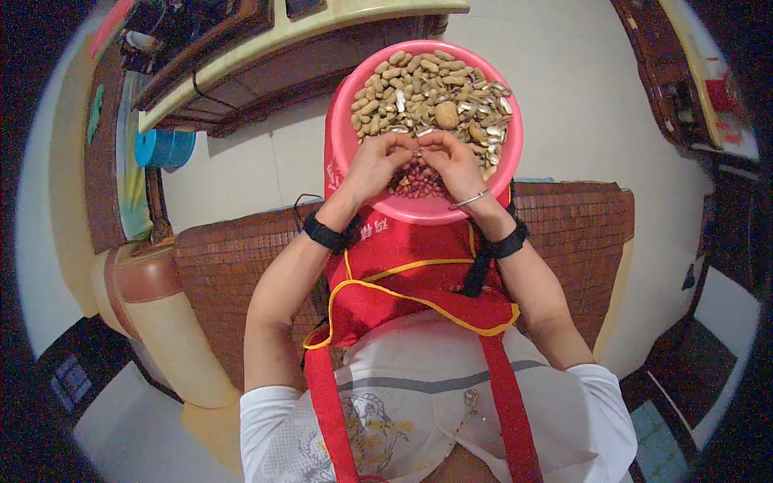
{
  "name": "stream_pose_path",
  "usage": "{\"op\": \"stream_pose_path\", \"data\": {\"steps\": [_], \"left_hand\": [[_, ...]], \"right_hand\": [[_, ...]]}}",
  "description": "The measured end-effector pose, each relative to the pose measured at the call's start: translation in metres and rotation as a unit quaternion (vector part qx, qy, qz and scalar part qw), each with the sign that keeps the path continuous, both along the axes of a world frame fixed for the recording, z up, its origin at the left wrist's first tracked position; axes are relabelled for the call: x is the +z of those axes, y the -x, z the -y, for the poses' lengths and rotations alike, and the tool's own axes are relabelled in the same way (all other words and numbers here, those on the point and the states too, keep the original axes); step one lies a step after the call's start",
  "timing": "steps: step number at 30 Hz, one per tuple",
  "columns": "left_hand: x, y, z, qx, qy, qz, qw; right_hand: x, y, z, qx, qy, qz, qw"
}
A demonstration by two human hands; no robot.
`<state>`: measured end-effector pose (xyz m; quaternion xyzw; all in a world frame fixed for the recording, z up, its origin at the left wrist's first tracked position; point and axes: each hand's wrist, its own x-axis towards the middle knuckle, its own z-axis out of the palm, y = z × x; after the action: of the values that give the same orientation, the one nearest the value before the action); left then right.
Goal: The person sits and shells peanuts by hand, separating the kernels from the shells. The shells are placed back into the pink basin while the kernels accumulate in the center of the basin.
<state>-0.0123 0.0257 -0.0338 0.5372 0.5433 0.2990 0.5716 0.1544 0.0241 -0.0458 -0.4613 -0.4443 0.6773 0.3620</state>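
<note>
A pink plastic basin rests on my lap, over a red apron with yellow edging. Unshelled peanuts fill its far and left parts, empty peanut shells lie at the right, and a walnut sits among them. Shelled red peanut kernels are heaped at the near side. Above the kernels, my left hand and my right hand meet at the fingertips, pinching a small thing between them, seemingly a peanut; the fingers largely hide it.
I sit on a sofa with a brown woven mat. A pale-topped wooden table stands ahead on the left, with a blue round container by its end. Another wooden cabinet or table is at the far right.
</note>
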Motion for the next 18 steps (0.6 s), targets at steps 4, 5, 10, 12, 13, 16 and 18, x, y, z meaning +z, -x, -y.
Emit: {"op": "stream_pose_path", "data": {"steps": [4,5,10,12,13,16,18], "left_hand": [[0.010,-0.005,0.002,-0.003,-0.006,-0.022,1.000],[0.013,-0.005,0.002,-0.008,-0.023,-0.031,0.999],[0.007,-0.003,0.001,-0.027,-0.073,-0.069,0.995],[0.007,-0.002,0.001,-0.036,-0.081,-0.087,0.992],[0.006,-0.001,0.001,-0.036,-0.081,-0.084,0.993],[0.005,-0.001,0.000,-0.035,-0.074,-0.072,0.994],[0.010,-0.001,0.002,-0.031,-0.062,-0.063,0.996]], "right_hand": [[0.005,-0.001,0.001,0.006,-0.003,0.004,1.000],[0.005,-0.001,0.001,0.007,0.000,0.010,1.000],[-0.002,0.003,0.002,-0.022,-0.047,-0.009,0.999],[-0.003,0.003,0.002,-0.022,-0.049,-0.009,0.999],[-0.004,0.002,0.002,-0.020,-0.047,-0.011,0.999],[-0.004,0.002,0.002,-0.014,-0.057,-0.003,0.998],[-0.004,0.002,0.001,-0.013,-0.067,0.003,0.998]]}}
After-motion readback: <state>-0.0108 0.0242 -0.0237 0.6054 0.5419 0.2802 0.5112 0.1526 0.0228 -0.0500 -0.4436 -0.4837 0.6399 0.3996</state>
